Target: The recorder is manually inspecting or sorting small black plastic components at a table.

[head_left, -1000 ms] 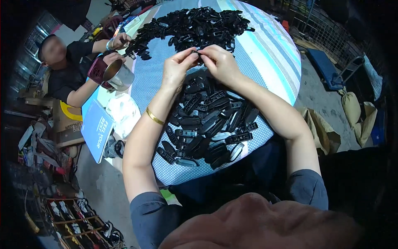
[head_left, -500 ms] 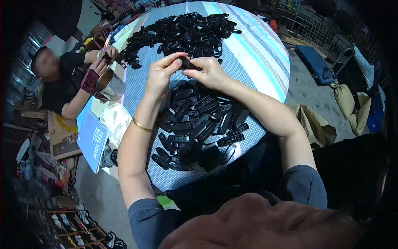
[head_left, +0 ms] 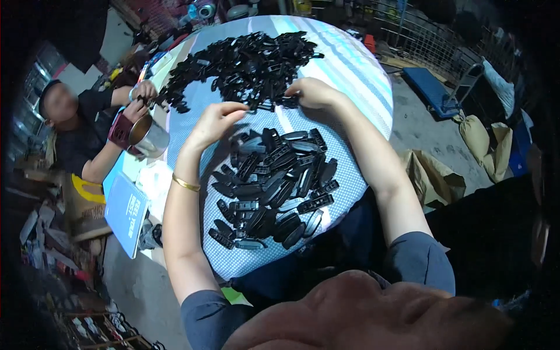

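Two heaps of small black plastic parts lie on the round table. The near heap holds long, rounded pieces, some showing slotted undersides. The far heap is larger and denser. My left hand hovers between the heaps, fingers stretched to the right with the thumb just below them, and no part shows in it. At the right near edge of the far heap is my right hand, its fingers bent against the black pieces. What lies between those fingertips is hidden.
A patterned cloth covers the table. On the left, a person handles pieces beside a metal cup. A blue notebook overhangs the left edge. Brown paper bags and a blue platform trolley stand on the right floor.
My hands have parted from the black piece they held together. The right went right to the far heap's edge; the left drew slightly down and left. The whole view shifted a little.
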`<state>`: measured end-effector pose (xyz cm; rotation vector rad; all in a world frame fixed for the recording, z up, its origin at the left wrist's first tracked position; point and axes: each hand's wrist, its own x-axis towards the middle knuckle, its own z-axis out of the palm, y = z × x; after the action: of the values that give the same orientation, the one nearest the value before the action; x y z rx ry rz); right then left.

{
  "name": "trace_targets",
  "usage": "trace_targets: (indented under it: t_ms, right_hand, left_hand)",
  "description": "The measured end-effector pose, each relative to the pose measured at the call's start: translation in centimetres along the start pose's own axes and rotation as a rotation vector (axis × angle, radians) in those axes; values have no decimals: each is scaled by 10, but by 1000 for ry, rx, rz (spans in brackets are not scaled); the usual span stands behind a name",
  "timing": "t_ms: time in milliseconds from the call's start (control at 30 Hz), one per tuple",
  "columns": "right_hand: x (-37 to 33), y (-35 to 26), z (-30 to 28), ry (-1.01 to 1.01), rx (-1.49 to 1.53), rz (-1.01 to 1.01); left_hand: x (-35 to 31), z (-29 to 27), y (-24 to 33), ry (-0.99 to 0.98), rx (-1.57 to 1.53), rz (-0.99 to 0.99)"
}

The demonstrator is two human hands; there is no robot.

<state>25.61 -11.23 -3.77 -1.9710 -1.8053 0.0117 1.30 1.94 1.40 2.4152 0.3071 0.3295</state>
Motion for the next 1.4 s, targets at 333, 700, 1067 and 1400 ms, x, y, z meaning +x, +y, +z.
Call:
trace_targets:
  t_ms: [333,700,1067,1400]
  right_hand:
    - [4,-28,5,-23,-51,4]
    - [5,-38,1,282,16,107]
    - [7,-58,5,315,534,30]
    - [8,-78,28,438,765,-124]
  left_hand:
    - [21,29,-48,236,491,143]
    - [5,8,-49,124,394,-67]
    - [18,9,-39,372,85,-99]
    - [17,27,10,373,-47,179]
